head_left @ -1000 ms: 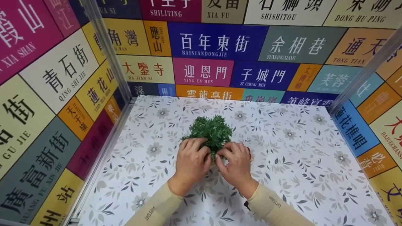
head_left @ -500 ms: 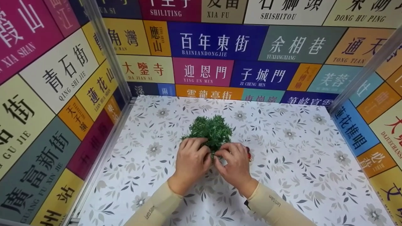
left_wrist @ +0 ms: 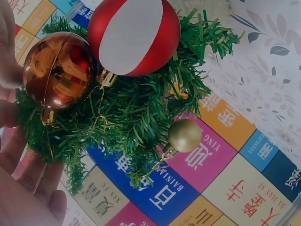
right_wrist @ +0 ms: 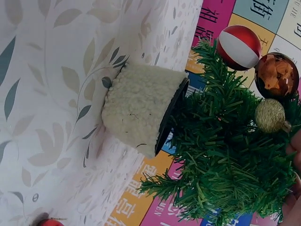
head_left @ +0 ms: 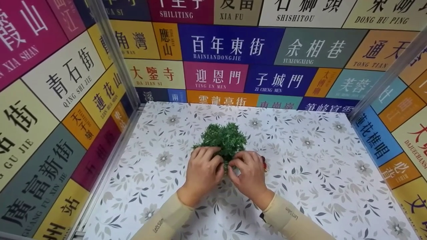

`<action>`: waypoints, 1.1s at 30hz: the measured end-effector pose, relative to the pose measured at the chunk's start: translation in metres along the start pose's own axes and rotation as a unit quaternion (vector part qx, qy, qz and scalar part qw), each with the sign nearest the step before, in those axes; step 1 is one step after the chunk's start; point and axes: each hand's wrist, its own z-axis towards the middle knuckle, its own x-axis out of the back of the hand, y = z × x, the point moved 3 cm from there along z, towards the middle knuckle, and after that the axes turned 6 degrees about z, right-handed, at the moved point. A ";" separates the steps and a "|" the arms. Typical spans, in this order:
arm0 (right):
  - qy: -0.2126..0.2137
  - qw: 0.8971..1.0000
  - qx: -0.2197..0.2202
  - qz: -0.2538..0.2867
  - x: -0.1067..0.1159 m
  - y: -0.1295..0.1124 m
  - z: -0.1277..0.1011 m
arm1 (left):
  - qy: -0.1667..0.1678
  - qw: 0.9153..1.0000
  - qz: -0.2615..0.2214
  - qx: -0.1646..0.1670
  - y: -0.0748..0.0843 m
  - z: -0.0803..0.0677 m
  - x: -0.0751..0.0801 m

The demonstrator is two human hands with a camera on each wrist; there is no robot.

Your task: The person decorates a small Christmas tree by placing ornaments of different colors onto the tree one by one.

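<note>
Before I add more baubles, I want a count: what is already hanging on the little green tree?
Three show on the tree: a red-and-white ball, a shiny copper ball and a small gold ball. The head view shows only greenery, and the hands hide the near side.

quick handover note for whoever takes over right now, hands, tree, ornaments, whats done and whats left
Left hand and right hand: both at the near branches of the small Christmas tree; exact grip hidden.
Tree stands in a fleecy pot on the floral table.
Done: red-and-white bauble, copper bauble and gold bauble hang on it.
Left: a red ornament lies on the table.
</note>
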 end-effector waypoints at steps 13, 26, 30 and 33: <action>0.006 1.000 0.021 0.019 0.006 0.000 -0.003 | -0.005 1.000 -0.014 -0.007 0.000 -0.003 0.000; 0.026 0.998 0.040 0.032 0.027 0.013 -0.015 | -0.025 1.000 0.000 0.008 -0.001 -0.006 -0.001; 0.031 0.999 0.036 0.023 0.034 0.022 -0.023 | -0.019 1.000 -0.003 0.006 -0.001 -0.006 -0.002; 0.033 0.998 0.044 0.023 0.038 0.023 -0.024 | -0.016 1.000 -0.005 0.004 -0.002 -0.005 -0.002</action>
